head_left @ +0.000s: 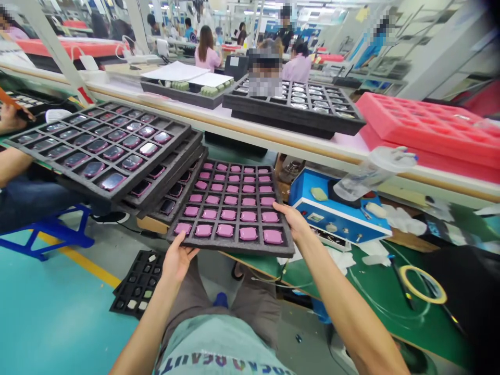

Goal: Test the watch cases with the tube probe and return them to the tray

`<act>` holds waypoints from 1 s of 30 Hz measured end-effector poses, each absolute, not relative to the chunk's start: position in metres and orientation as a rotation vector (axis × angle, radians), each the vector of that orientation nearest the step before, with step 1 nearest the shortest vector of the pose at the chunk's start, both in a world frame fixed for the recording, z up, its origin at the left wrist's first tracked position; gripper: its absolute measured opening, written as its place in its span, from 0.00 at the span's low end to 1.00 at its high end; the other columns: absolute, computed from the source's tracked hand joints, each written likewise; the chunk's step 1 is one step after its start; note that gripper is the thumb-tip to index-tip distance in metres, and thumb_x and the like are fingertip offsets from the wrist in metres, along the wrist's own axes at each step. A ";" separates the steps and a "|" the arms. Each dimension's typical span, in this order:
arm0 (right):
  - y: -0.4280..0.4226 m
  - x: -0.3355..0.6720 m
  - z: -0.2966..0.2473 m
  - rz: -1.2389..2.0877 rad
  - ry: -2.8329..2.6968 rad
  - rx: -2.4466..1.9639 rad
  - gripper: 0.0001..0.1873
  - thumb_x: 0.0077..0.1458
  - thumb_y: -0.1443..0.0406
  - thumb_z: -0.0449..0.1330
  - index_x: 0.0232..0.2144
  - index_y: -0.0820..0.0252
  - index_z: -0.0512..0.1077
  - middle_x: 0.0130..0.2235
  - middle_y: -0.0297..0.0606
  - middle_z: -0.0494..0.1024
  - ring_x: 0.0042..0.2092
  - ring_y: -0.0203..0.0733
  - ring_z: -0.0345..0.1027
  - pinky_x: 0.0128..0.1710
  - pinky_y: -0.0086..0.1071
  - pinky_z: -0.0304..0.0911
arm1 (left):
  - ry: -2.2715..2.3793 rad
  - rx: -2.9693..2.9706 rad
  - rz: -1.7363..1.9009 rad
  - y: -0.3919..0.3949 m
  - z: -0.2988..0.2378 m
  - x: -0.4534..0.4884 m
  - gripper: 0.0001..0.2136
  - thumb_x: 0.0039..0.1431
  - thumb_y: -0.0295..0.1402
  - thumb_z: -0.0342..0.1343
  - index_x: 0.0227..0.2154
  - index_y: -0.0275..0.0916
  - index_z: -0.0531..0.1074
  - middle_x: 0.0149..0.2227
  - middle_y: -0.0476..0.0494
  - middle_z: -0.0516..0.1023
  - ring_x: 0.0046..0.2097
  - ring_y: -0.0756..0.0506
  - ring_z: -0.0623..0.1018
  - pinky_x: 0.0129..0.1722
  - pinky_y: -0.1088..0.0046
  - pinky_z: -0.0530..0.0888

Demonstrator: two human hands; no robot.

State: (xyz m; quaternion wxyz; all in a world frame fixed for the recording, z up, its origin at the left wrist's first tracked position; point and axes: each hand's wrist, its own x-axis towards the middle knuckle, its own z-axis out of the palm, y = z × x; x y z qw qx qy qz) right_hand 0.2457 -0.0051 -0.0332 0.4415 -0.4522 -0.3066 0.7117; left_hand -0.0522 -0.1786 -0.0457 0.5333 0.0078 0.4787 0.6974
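A black foam tray (242, 247) with a grid of pockets is held level in front of me, purple rounded cases (225, 230) sitting in its pockets. My left hand (176, 262) grips the near left corner, thumb on top beside a case and fingers underneath. On the tray's right edge my right hand (292, 221) is closed, its thumb over the rim. Just left of this tray is a stack of black foam trays (156, 179); the top one holds dark-screened watch-like pieces (113, 152) with purple edges.
On the green bench at right stand a blue control box (332, 213), a clear plastic cup (363, 174) and a tape roll (422, 284). Red foam trays (433, 125) and more black trays (297, 117) occupy the shelf ahead. Another person's hand (11, 119) shows at far left.
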 end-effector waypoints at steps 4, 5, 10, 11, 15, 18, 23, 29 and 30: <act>-0.027 0.258 -0.023 1.629 -0.843 -1.086 0.20 0.49 0.67 0.71 0.46 0.54 0.76 0.36 0.34 0.87 0.36 0.48 0.84 0.38 0.40 0.83 | 1.149 0.094 1.711 -0.184 -0.047 -0.042 0.08 0.57 0.24 0.64 0.39 0.36 0.77 0.33 0.46 0.86 0.31 0.47 0.83 0.31 0.70 0.82; -0.034 0.263 -0.020 1.598 -0.872 -1.072 0.22 0.48 0.65 0.73 0.47 0.53 0.76 0.38 0.34 0.87 0.38 0.49 0.84 0.39 0.41 0.83 | 1.146 0.114 1.721 -0.188 -0.048 -0.038 0.10 0.53 0.25 0.67 0.39 0.36 0.77 0.34 0.46 0.86 0.31 0.46 0.83 0.31 0.70 0.83; -0.071 0.288 -0.009 1.480 -1.011 -1.033 0.29 0.45 0.57 0.76 0.50 0.50 0.77 0.47 0.36 0.87 0.49 0.53 0.83 0.48 0.45 0.81 | 1.145 0.210 1.786 -0.219 -0.051 -0.018 0.21 0.38 0.32 0.79 0.36 0.37 0.78 0.33 0.49 0.86 0.32 0.48 0.83 0.32 0.73 0.82; -0.079 0.292 -0.008 1.477 -1.009 -1.041 0.30 0.44 0.56 0.76 0.50 0.49 0.77 0.48 0.36 0.87 0.50 0.54 0.83 0.50 0.46 0.81 | 1.152 0.234 1.799 -0.226 -0.051 -0.015 0.22 0.37 0.34 0.80 0.36 0.36 0.78 0.34 0.49 0.86 0.33 0.48 0.83 0.33 0.73 0.83; -0.112 0.302 -0.007 1.461 -1.000 -1.052 0.32 0.44 0.53 0.77 0.52 0.49 0.77 0.53 0.37 0.85 0.55 0.56 0.80 0.54 0.47 0.79 | 1.213 0.310 1.841 -0.259 -0.051 -0.004 0.24 0.36 0.37 0.81 0.38 0.38 0.80 0.35 0.47 0.87 0.34 0.45 0.84 0.40 0.67 0.85; -0.136 0.307 -0.004 1.434 -1.024 -1.018 0.30 0.46 0.53 0.76 0.52 0.49 0.77 0.57 0.37 0.83 0.59 0.55 0.78 0.56 0.46 0.77 | 1.269 0.365 1.888 -0.290 -0.048 0.003 0.29 0.35 0.34 0.80 0.45 0.40 0.80 0.38 0.44 0.87 0.40 0.40 0.86 0.47 0.62 0.84; -0.169 0.310 0.005 1.396 -1.084 -0.951 0.28 0.51 0.52 0.74 0.53 0.47 0.76 0.58 0.36 0.82 0.60 0.55 0.77 0.56 0.46 0.77 | 1.309 0.456 1.990 -0.334 -0.030 0.010 0.33 0.39 0.33 0.78 0.53 0.45 0.79 0.47 0.42 0.87 0.54 0.34 0.84 0.57 0.56 0.81; -0.207 0.321 0.029 1.262 -1.022 -0.854 0.25 0.53 0.53 0.72 0.52 0.46 0.76 0.57 0.34 0.83 0.59 0.55 0.77 0.57 0.47 0.76 | 1.377 0.633 2.068 -0.348 -0.001 0.012 0.33 0.43 0.37 0.77 0.56 0.49 0.77 0.54 0.46 0.84 0.64 0.33 0.76 0.66 0.51 0.74; -0.214 0.325 0.034 1.230 -0.998 -0.836 0.26 0.52 0.53 0.73 0.52 0.46 0.76 0.56 0.34 0.83 0.59 0.55 0.77 0.57 0.47 0.76 | 1.378 0.684 2.043 -0.344 0.001 0.011 0.33 0.45 0.38 0.76 0.57 0.51 0.76 0.54 0.48 0.84 0.64 0.34 0.76 0.67 0.51 0.73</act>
